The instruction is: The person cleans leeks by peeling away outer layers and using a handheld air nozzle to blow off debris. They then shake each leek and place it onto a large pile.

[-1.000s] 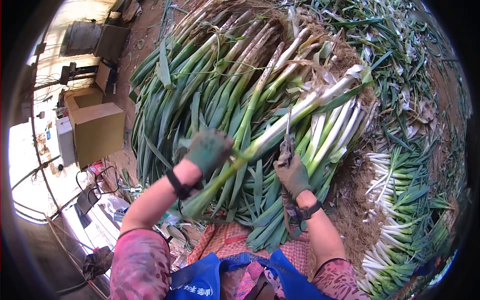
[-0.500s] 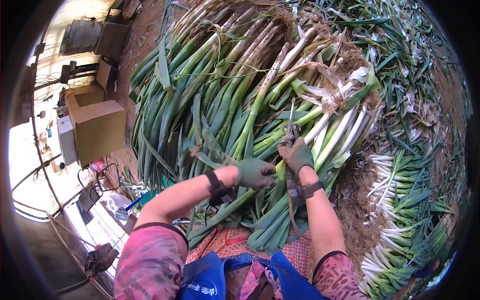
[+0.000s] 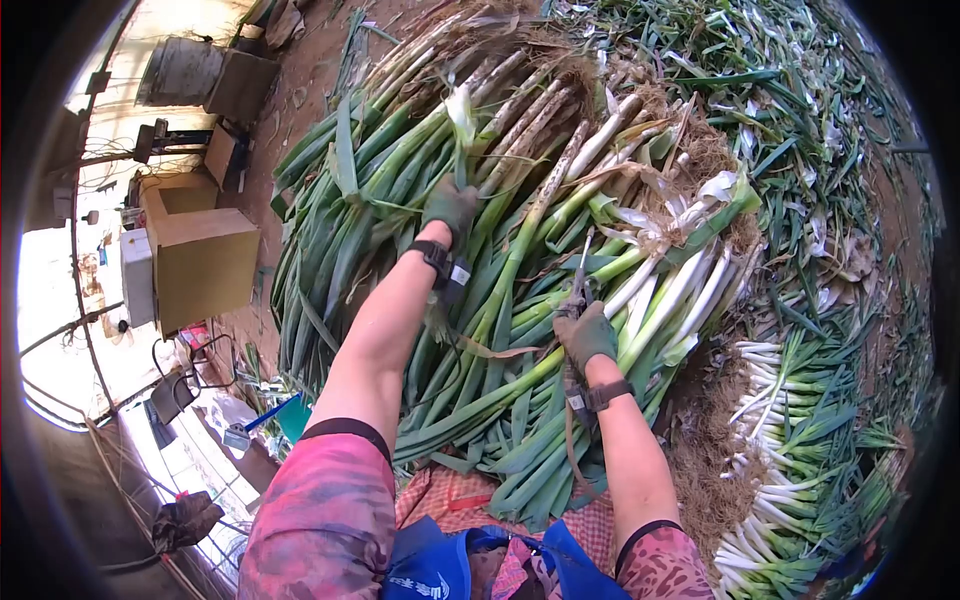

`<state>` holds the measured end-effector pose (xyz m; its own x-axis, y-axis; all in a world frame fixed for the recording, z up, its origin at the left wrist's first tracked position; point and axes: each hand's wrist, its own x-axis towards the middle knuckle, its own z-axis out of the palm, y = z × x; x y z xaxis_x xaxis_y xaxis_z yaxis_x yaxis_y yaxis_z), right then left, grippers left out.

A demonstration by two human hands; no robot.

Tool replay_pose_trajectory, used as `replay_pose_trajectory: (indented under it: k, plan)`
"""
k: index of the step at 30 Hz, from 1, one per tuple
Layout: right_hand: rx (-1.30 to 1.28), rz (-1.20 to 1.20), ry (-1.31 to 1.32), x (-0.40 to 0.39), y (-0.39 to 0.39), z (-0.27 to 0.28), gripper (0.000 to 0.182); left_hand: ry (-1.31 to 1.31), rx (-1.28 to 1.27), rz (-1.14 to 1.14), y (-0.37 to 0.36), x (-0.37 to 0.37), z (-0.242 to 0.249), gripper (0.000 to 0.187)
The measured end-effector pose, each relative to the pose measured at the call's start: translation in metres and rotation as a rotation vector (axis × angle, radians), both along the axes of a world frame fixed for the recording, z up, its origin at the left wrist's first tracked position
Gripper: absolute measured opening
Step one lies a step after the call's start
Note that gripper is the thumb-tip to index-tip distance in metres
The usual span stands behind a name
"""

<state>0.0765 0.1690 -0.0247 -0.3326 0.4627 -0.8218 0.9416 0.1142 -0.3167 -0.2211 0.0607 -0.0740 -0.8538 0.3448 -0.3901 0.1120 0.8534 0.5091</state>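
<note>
My left hand point(image 3: 452, 210), in a dark green glove, reaches over the big pile of leeks point(image 3: 390, 180). Its fingers are closed around a pale-ended leek leaf point(image 3: 461, 115), which sticks up beyond them and is partly blurred. Lower and to the right, my gloved right hand point(image 3: 586, 333) grips a blow gun point(image 3: 583, 258) with a thin metal nozzle pointing away from me. A hose point(image 3: 572, 440) trails from it toward my lap. Just right of that hand lie peeled leeks with white stems point(image 3: 690, 280), and long green leaves point(image 3: 540, 450) hang over my lap.
Cleaned leeks point(image 3: 775, 450) lie in a row at the right, white ends toward me. Leaf scraps point(image 3: 790, 130) cover the ground at the upper right, and loose roots point(image 3: 705, 490) gather beside me. A cardboard box point(image 3: 205, 265) stands at the left.
My left hand has swung up and away over the pile from beside my right hand, and a pale-ended leek leaf now shows at its fingers. My right hand stays almost in place with the blow gun.
</note>
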Motion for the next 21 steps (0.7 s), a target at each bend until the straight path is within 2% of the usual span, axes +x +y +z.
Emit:
replay_pose_trajectory:
  k: [1, 2, 4, 6, 7, 8, 10, 13, 15, 18, 20, 21]
  plan:
    - [-0.016, 0.004, 0.005, 0.001, 0.0, -0.002, 0.062, -0.081, 0.128, -0.005, -0.012, 0.022, -0.001, 0.039]
    - [-0.029, 0.008, 0.016, 0.002, 0.0, -0.002, 0.062, -0.174, 0.142, -0.01, -0.027, 0.034, 0.005, 0.045]
    - [-0.012, 0.019, 0.038, 0.003, 0.0, -0.004, 0.062, -0.305, 0.054, -0.015, -0.057, 0.053, 0.035, 0.051]
    - [-0.007, 0.019, 0.058, 0.006, 0.0, -0.004, 0.062, -0.235, 0.054, -0.036, -0.102, 0.049, 0.034, 0.056]
    - [-0.003, 0.019, 0.058, 0.006, 0.001, -0.003, 0.062, -0.287, 0.191, 0.106, -0.099, 0.056, 0.07, 0.047]
    - [0.001, 0.017, 0.057, 0.006, 0.002, -0.003, 0.063, -0.303, 0.349, 0.103, -0.105, 0.051, 0.077, 0.035]
    - [0.008, 0.012, 0.067, 0.006, -0.001, -0.003, 0.063, -0.254, 0.385, -0.027, -0.093, 0.044, 0.114, 0.026]
    - [0.031, -0.005, 0.074, 0.008, -0.004, -0.006, 0.064, 0.537, 0.167, -0.639, -0.061, 0.023, 0.134, 0.024]
    - [0.049, -0.012, 0.059, 0.006, -0.005, -0.004, 0.065, 0.701, -0.097, -0.83, -0.027, 0.025, 0.147, 0.021]
    - [0.05, 0.035, 0.053, 0.006, -0.006, -0.004, 0.063, 0.661, 0.027, -1.033, 0.027, 0.026, 0.13, 0.02]
    - [0.052, 0.031, 0.021, 0.001, -0.008, -0.003, 0.064, 0.173, -0.044, -1.035, 0.058, 0.01, 0.098, 0.02]
    - [0.057, 0.026, 0.0, 0.001, -0.007, -0.003, 0.064, 0.171, -0.06, -0.975, 0.064, 0.013, 0.096, 0.021]
